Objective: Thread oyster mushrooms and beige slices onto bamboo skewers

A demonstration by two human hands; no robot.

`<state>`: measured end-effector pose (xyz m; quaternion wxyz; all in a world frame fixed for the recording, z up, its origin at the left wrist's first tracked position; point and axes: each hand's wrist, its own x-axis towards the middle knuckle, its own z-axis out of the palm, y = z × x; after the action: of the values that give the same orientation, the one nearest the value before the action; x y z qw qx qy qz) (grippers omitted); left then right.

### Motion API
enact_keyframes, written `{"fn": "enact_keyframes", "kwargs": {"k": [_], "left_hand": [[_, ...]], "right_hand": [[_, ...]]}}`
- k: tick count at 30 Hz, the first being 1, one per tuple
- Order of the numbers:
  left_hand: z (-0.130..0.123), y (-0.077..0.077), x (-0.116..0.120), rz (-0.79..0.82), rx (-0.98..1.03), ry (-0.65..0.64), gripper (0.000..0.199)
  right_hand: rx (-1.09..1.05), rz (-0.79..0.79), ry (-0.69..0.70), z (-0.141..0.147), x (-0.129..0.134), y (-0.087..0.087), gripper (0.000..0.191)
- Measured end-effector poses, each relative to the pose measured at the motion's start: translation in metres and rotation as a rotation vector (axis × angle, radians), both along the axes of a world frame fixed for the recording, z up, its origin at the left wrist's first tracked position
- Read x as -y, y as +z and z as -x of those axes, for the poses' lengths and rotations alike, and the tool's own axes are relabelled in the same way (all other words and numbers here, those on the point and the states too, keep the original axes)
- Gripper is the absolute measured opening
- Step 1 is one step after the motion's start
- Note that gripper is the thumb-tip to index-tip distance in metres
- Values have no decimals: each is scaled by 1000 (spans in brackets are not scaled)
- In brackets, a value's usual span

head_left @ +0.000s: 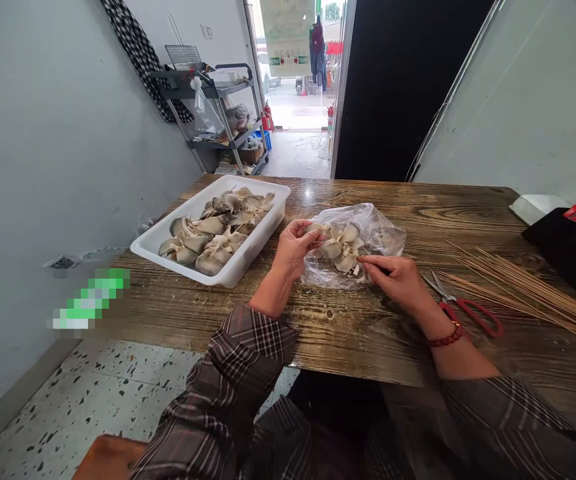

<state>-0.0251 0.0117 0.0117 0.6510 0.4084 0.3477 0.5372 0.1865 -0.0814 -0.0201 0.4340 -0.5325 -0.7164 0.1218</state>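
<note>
Head view: right hand (397,277) has fingertips together at edge of mushroom cluster (342,248), cannot tell whether gripping anything; green-white patch (93,298) pixelated, unreadable; wooden skewers (523,287) cut off at right edge, beside red-handled scissors (477,313); wooden surface (328,347) beside pale wall (68,120), shelved cart (235,88) and bright doorway beyond; white tray (248,267) heaped with mushrooms (213,250); left hand (291,250) pinching cluster over clear plastic bag (385,233)

"What reached you remotely?"
"Over my feed I saw pale walls (58,120), a speckled floor (118,380), a wooden table (318,333)."
"And behind?"
"I spotted a 3-tier cart (234,143) left of a bright doorway (298,110), a black panel (403,87) right."
</note>
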Motion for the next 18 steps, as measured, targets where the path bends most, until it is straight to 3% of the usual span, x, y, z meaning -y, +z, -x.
{"fn": "enact_keyframes", "kwargs": {"k": [12, 18], "left_hand": [[-2, -3, -3, -67, 62, 29, 34], [-3, -5, -3, -109, 2, 35, 32]], "right_hand": [[-8, -3, 2, 1, -2, 0, 23], [-14, -12, -12, 2, -2, 0, 23]]}}
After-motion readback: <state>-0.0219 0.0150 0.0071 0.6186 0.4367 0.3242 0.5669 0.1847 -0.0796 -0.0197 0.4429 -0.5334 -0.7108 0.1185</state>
